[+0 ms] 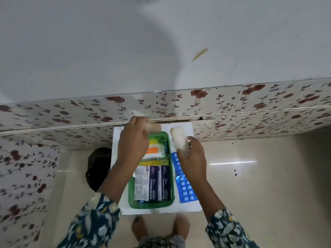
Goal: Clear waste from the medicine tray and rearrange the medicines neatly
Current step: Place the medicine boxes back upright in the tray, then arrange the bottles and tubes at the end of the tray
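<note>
The green tray is lying on a white table with its long axis running away from the person, its far end pointing at the wall. Boxes are filling its near half, lying lengthwise along that axis; a yellow strip is lying across the tray beyond them. Two blue blister packs are lying on the table just beside the tray's right rim.

The left hand is hovering over the tray's far end, clenching a beige roll whose long axis is running left to right. The right hand is grasping a white roll, which is pointing away and slightly left, above the table right of the tray.

The table is standing on a pale glossy floor, against a wall clad in floral panels. A dark object is sitting on the floor left of the table; blur is hiding its details.
</note>
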